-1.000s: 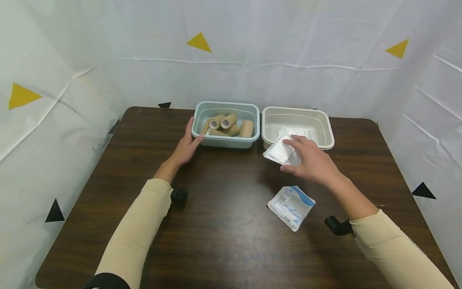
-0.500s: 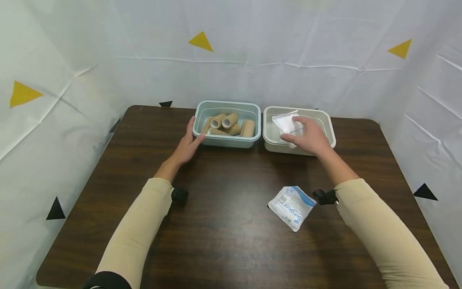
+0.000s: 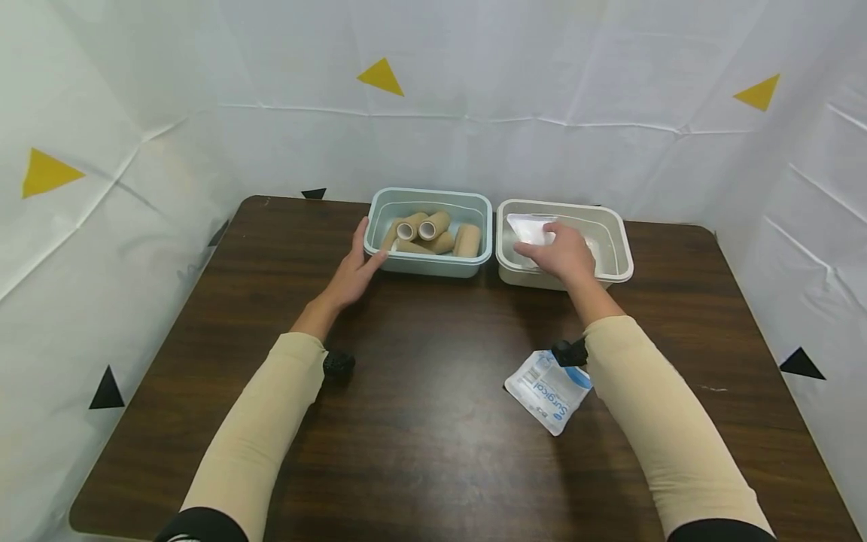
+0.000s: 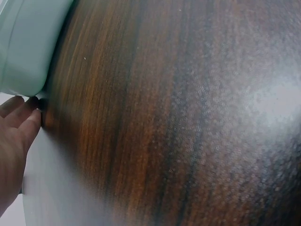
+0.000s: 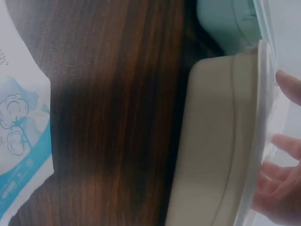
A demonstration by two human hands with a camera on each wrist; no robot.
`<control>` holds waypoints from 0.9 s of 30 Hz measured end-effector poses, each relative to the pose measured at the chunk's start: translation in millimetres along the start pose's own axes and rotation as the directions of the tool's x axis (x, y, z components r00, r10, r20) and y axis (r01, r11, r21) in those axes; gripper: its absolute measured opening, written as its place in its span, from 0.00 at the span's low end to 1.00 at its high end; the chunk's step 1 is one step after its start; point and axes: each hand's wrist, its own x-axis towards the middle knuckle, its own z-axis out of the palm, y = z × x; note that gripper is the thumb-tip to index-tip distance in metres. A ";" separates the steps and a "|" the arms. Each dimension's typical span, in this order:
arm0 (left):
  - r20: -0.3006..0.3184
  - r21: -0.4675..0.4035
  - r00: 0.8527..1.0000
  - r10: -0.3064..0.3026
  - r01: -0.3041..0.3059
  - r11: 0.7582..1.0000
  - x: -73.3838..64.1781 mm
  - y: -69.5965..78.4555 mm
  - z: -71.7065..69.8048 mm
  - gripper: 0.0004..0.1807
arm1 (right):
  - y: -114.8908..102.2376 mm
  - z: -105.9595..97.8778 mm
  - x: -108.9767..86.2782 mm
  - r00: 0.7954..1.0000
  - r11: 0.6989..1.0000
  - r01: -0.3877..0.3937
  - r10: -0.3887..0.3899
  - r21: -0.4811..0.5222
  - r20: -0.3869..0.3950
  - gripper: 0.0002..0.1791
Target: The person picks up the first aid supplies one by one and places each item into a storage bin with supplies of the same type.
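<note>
My left hand (image 3: 350, 272) rests with extended fingers at the near left corner of the light blue plastic bin (image 3: 433, 268), its thumb along the front. In the left wrist view the fingertips (image 4: 31, 123) lie right at the bin's end. Several cardboard tubes (image 3: 467, 241) fill that bin. My right hand (image 3: 565, 254) reaches over the front rim of the beige bin (image 3: 542, 278), with a white packet (image 3: 530, 227) between thumb and fingers, low inside the bin. Another white packet (image 3: 547, 395), printed "Surgical" with a blue band, lies on the table, partly overlapped by the wrist camera.
Both bins stand side by side at the back of the dark wooden table (image 3: 420, 421). White sheeting (image 3: 474, 75) with yellow and black triangles hangs behind and at the sides. The right sleeve (image 3: 650, 406) passes just beside the packet on the table.
My right hand has carried the white packet from in front of the beige bin up over its rim and down inside. The left hand stays at the blue bin.
</note>
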 end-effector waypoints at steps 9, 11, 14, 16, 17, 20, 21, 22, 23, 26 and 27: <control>0.005 0.002 1.000 -0.003 0.003 1.000 0.7 -0.7 0.8 0.42 | 3.8 9.1 0.4 1.000 0.997 -0.020 0.018 -0.072 -0.024 0.45; 0.005 0.000 1.000 -0.006 0.006 1.000 0.7 -1.3 0.9 0.42 | 4.4 10.2 0.1 0.999 0.997 -0.023 0.021 -0.072 -0.033 0.45; 0.006 0.003 1.000 -0.013 0.013 1.000 0.6 -2.1 0.6 0.42 | 4.3 10.6 -0.9 1.000 0.997 -0.016 0.015 -0.075 -0.026 0.47; 0.007 0.004 1.000 -0.014 0.014 1.000 0.7 -2.1 0.4 0.42 | 3.9 10.2 -1.5 1.000 0.997 -0.007 0.006 -0.080 -0.016 0.49; 0.008 0.005 1.000 -0.015 0.015 1.000 0.8 -2.2 0.3 0.43 | 3.8 9.8 -1.8 1.000 0.997 -0.002 0.001 -0.080 -0.014 0.49; 0.000 0.002 1.000 -0.010 0.010 1.000 0.8 -1.2 -0.3 0.42 | 3.6 8.5 -1.3 1.000 0.997 0.010 -0.011 -0.070 -0.019 0.46; -0.002 0.000 1.000 -0.008 0.008 1.000 0.6 -1.1 -0.3 0.42 | 3.9 7.7 -1.4 1.000 0.998 0.016 -0.018 -0.065 -0.025 0.45; -0.002 0.001 1.000 -0.006 0.006 1.000 0.5 -1.1 -0.3 0.42 | 4.3 6.8 -1.6 0.999 0.998 0.024 -0.026 -0.057 -0.033 0.43; -0.003 0.001 1.000 -0.008 0.008 1.000 0.3 -1.2 -0.2 0.42 | 4.8 5.5 -2.3 0.999 0.998 0.034 -0.036 -0.046 -0.041 0.41; -0.001 0.000 1.000 -0.009 0.009 1.000 -0.4 -0.8 0.3 0.41 | 6.9 1.0 -6.5 0.995 0.997 0.073 -0.074 -0.011 -0.073 0.37; 0.001 0.002 1.000 -0.009 0.009 1.000 -0.6 -0.7 0.3 0.41 | 8.2 -0.5 -8.6 0.992 0.996 0.093 -0.093 0.002 -0.085 0.36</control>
